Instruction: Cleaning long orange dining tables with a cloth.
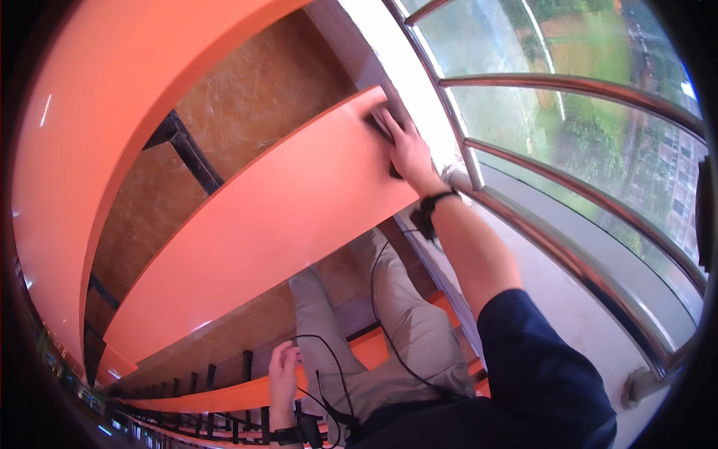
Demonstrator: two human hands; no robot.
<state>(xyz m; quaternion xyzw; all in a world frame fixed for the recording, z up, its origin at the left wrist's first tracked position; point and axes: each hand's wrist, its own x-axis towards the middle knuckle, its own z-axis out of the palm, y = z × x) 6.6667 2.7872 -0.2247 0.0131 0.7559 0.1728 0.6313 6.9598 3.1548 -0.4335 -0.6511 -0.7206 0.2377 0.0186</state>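
Observation:
My right hand (410, 153) reaches to the far right end of a long orange tabletop (262, 217). Its fingers are closed on a dark flat object (379, 126), smeared by motion and too blurred to name, which appears to rest against the tabletop. Low in the view, my left hand (283, 373) is held up beside my lap, fingers loosely bent and a little apart, with nothing seen in it. Black cables (385, 329) run across my legs, near that hand. Both wrists wear dark bands with small dark boxes on them.
Another curved orange surface (82, 135) rises at the far left. On the right stand a white wall ledge (385, 60) and metal window rails (568, 84). Below are a brown floor (254, 82), a black metal support (191, 153) and more orange rows with black legs (202, 400).

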